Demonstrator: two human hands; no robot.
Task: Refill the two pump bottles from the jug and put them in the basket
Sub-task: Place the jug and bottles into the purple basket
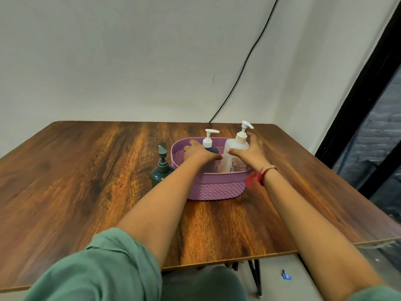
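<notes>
Within the woven lilac plastic basket (217, 185) on the wooden table (86, 170) are stood a dark round bottle with a white pump (212, 149) and a tall translucent white pump bottle (235, 155). The right hand (253, 153) is spread wide against the white bottle; the left hand (199, 154), fingers outstretched, possibly touches the dark one.

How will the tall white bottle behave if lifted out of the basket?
Probably top-heavy: the white bottle stands tall, its pump well above the basket rim, so it may tip if nudged high. Its smooth plastic sides look slippery; grip the body, not the pump. Likely rigid; fill level can't be judged.
</notes>
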